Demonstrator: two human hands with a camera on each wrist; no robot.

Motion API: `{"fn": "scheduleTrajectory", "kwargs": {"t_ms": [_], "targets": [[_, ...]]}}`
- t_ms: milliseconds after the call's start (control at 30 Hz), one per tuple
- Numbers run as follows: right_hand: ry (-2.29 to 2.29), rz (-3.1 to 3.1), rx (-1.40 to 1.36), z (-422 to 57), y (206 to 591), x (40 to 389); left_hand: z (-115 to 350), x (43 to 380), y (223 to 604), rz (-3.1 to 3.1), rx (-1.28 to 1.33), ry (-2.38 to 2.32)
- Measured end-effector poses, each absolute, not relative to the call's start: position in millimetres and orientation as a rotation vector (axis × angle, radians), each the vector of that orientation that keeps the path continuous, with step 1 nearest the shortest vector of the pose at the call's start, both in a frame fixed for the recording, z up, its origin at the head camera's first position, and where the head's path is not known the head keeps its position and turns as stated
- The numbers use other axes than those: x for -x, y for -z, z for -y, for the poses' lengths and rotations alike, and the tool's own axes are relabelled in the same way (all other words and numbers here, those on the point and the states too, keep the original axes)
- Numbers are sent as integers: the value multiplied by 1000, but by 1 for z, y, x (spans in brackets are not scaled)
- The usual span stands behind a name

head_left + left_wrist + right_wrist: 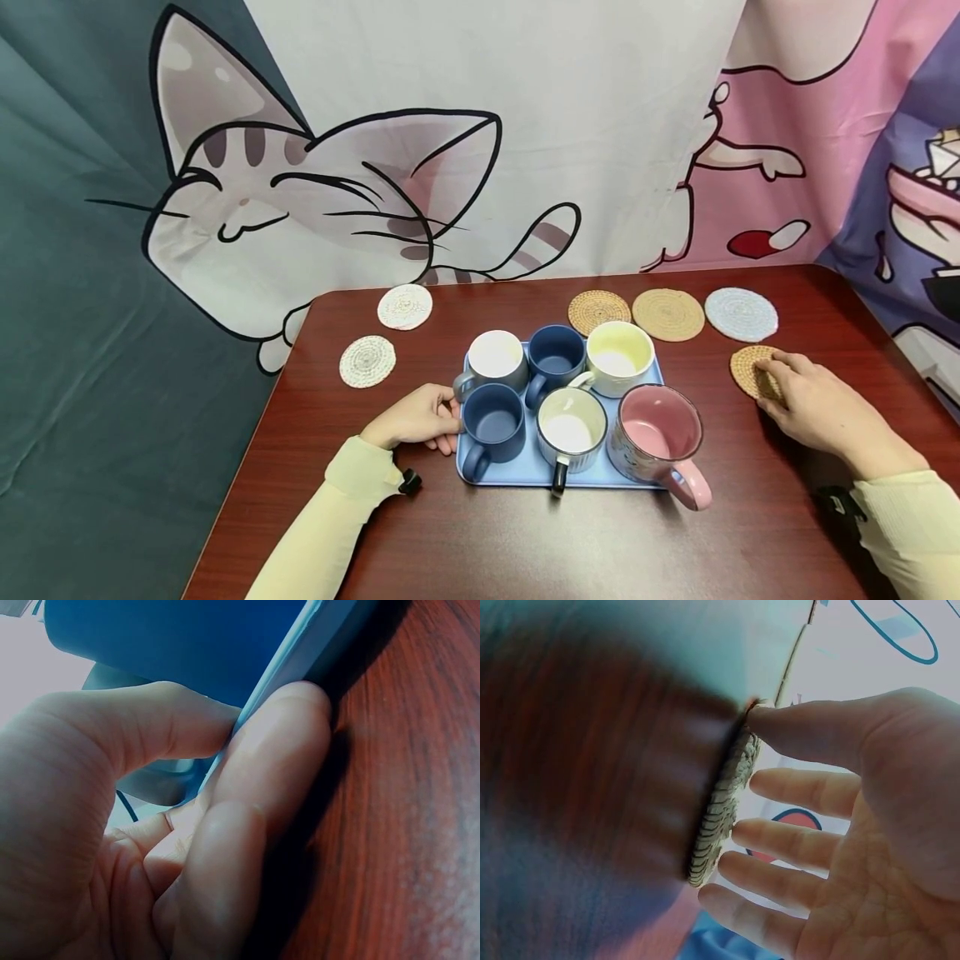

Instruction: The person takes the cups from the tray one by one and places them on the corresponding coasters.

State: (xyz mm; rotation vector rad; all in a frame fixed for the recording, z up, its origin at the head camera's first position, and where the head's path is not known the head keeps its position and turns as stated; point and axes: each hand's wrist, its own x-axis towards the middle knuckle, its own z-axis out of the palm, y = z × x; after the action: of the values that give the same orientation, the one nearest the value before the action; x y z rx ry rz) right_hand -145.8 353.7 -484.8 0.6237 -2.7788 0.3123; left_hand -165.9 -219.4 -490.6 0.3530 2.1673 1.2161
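Note:
A light blue tray (528,472) carries several mugs. At its left edge my left hand (420,419) pinches the rim between thumb and curled fingers, seen close up in the left wrist view, with a dark blue mug (492,425) just inside. Beside that mug stand a white mug with a black handle (572,425) and a pink mug (660,429). Behind them are a grey mug (497,358), another dark blue mug (557,354) and a pale yellow mug (619,358). My right hand (821,408) touches a tan woven coaster (724,806) with thumb and extended fingertips.
Two white coasters (405,307) lie at the table's back left. Along the back right are a brown woven coaster (597,312), a beige coaster (669,315) and a pale blue coaster (742,314). Printed cloth (615,125) hangs behind the dark red wooden table (585,550).

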Motion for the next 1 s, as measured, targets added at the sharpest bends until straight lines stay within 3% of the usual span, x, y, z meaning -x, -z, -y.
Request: {"fn": "scheduleTrajectory", "kwargs": {"t_ms": [1000], "targets": [[-447, 2851, -569, -292, 470, 134, 218, 165, 488, -2150, -336, -1238]]}}
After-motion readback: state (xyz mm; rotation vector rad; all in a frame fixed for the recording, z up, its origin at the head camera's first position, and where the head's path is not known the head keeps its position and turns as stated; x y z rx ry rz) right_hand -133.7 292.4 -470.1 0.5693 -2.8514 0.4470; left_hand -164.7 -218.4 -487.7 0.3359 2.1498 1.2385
